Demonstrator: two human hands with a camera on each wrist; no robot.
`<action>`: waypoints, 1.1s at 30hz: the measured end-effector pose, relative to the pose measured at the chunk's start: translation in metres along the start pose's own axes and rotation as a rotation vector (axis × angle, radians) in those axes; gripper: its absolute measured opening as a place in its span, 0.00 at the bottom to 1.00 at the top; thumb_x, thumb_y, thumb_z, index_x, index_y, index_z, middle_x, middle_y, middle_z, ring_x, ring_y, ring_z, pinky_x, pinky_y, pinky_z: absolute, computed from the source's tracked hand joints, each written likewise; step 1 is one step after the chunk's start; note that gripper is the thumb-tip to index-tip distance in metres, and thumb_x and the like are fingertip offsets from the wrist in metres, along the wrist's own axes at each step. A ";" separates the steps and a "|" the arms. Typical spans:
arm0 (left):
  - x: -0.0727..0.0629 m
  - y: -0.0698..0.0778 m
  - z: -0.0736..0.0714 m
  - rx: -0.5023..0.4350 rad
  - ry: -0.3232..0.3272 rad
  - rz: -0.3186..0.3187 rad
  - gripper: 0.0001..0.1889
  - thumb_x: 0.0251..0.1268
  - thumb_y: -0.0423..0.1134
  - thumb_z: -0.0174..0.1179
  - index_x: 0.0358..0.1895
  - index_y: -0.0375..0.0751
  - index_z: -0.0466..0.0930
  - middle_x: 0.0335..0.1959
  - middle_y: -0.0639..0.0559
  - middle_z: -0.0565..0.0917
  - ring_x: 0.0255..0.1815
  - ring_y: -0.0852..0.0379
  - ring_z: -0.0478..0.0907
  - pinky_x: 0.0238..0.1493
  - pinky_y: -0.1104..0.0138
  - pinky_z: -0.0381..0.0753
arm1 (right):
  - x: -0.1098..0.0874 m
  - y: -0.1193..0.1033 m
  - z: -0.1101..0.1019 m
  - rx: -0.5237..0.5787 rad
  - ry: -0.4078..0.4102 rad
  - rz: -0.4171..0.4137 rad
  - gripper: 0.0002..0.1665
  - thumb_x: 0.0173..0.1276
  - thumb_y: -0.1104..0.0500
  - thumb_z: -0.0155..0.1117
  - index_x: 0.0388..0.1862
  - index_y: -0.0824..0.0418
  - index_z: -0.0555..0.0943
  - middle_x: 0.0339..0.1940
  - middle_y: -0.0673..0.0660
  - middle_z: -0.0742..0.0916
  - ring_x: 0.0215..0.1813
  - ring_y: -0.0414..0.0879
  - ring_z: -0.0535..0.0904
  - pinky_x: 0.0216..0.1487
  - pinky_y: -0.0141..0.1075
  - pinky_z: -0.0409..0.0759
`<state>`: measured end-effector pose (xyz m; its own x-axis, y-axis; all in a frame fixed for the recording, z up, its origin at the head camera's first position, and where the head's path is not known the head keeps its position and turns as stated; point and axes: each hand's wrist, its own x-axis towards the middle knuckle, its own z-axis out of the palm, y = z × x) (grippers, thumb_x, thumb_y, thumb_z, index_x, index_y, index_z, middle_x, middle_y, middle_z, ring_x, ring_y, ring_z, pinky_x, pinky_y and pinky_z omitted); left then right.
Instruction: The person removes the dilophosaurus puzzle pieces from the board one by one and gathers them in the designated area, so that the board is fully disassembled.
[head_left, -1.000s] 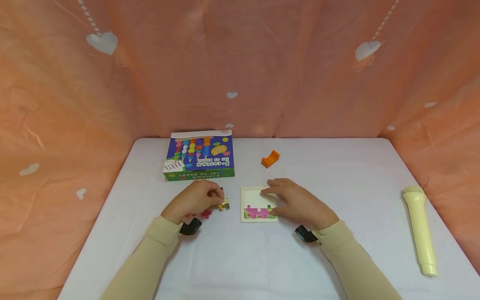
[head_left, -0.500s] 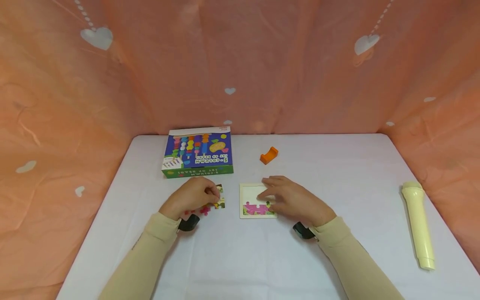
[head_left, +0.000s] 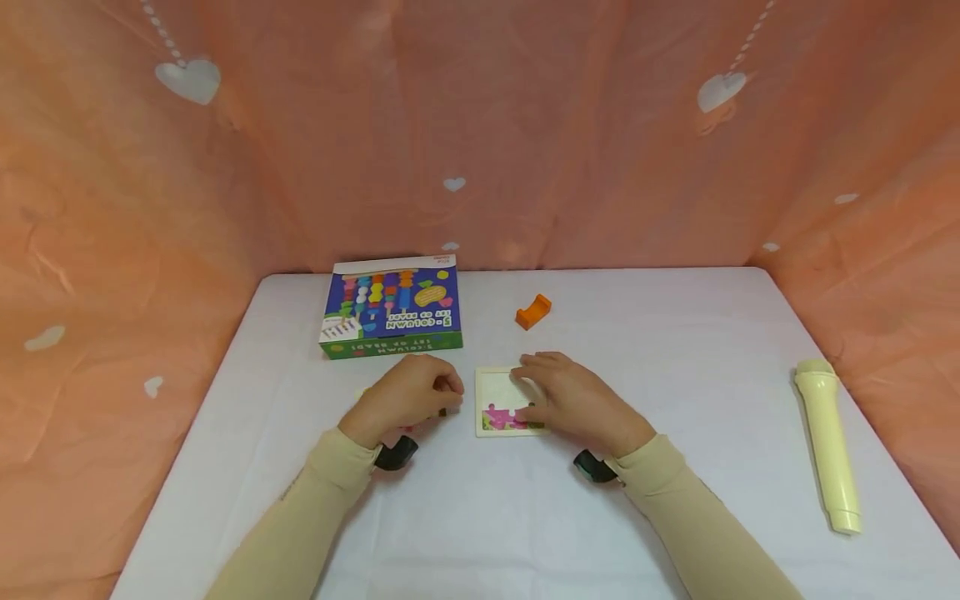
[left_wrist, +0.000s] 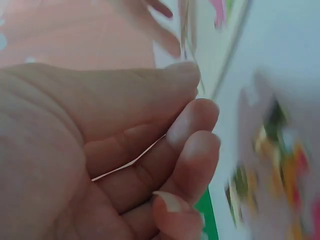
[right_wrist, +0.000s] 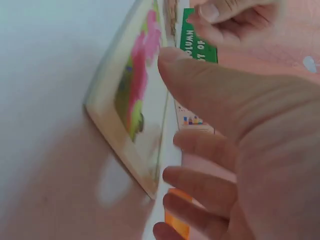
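A small square puzzle tray [head_left: 477,404] lies mid-table, with joined pink and green puzzle pieces [head_left: 498,418] filling its near side. My left hand [head_left: 408,392] is just left of the tray, thumb and index fingertip pinched together on a puzzle piece, of which only a thin edge shows in the left wrist view. Loose puzzle pieces [left_wrist: 285,165] lie on the table below that hand, mostly hidden by it in the head view. My right hand [head_left: 581,400] is over the tray's right side, fingers spread and relaxed, its thumb above the joined pieces, gripping nothing.
A blue and green bead-set box [head_left: 390,308] lies behind my left hand. An orange curved block [head_left: 533,312] sits beyond the tray. At the far right is a long pale yellow tube [head_left: 828,446]. Orange cloth with hearts [head_left: 480,125] hangs behind the white table.
My left hand has come away from the loose pieces and moved right, closer to the tray. My right hand keeps nearly the same place by the tray. The head view has shifted slightly.
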<state>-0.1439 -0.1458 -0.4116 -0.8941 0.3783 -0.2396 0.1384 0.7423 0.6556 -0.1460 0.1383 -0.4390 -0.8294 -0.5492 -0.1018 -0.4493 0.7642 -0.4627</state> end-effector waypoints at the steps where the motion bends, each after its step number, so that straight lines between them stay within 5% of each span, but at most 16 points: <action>1: 0.003 0.005 0.004 0.014 -0.008 0.012 0.02 0.71 0.38 0.72 0.41 0.45 0.90 0.33 0.54 0.86 0.34 0.57 0.79 0.39 0.65 0.80 | 0.000 -0.001 0.002 -0.002 -0.002 0.024 0.38 0.71 0.39 0.75 0.75 0.53 0.80 0.82 0.55 0.77 0.85 0.56 0.68 0.83 0.55 0.69; 8: 0.022 0.031 0.026 0.056 -0.073 0.042 0.07 0.66 0.39 0.76 0.42 0.44 0.90 0.33 0.55 0.85 0.37 0.55 0.79 0.44 0.62 0.80 | -0.001 -0.001 0.008 0.002 0.005 0.058 0.42 0.71 0.41 0.76 0.77 0.59 0.77 0.82 0.56 0.77 0.83 0.55 0.71 0.81 0.54 0.72; 33: 0.027 0.025 0.036 0.121 -0.082 0.027 0.11 0.59 0.42 0.82 0.39 0.45 0.89 0.31 0.54 0.81 0.35 0.55 0.75 0.41 0.63 0.74 | 0.002 -0.004 0.005 0.010 0.015 0.065 0.43 0.69 0.43 0.78 0.77 0.61 0.78 0.82 0.57 0.77 0.83 0.57 0.71 0.80 0.54 0.73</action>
<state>-0.1486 -0.0969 -0.4275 -0.8525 0.4390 -0.2838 0.2167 0.7908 0.5724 -0.1440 0.1326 -0.4421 -0.8615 -0.4937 -0.1187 -0.3914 0.7946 -0.4640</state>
